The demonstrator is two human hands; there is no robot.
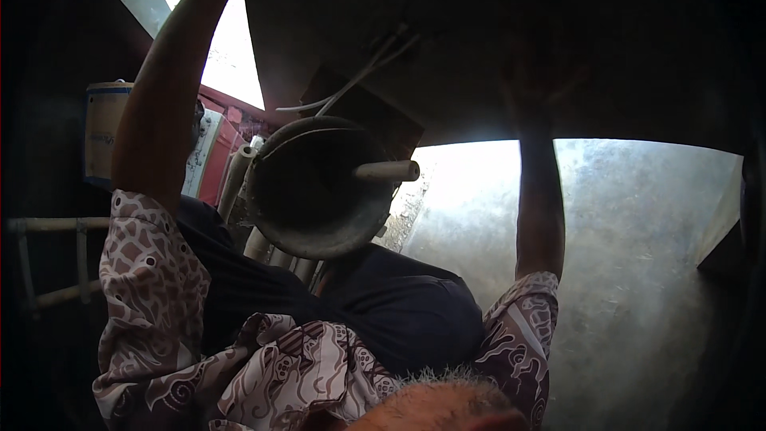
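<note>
Toward nine o'clock from centre, a dark round vessel (297, 241) has a pale tube (388, 172) across its rim, its inside unreadable. At two, the shadowed right hand (546, 84) spreads, seemingly empty, against a dark panel (455, 72); the left hand, cut off past eleven, cannot be judged.

At seven o'clock, the loose shirt (307, 363) shows brown and off-white, printed with curling lines and patches. Its left sleeve (150, 259), at eight, carries net-like brown shapes and dark ringed dots; the right sleeve (523, 323), at four, has darker swirls. Both stop short, leaving bare forearms. Near six, the trousers (407, 303) are plain and dark. The right hand (546, 86), towards two, is too dim for detail.
</note>
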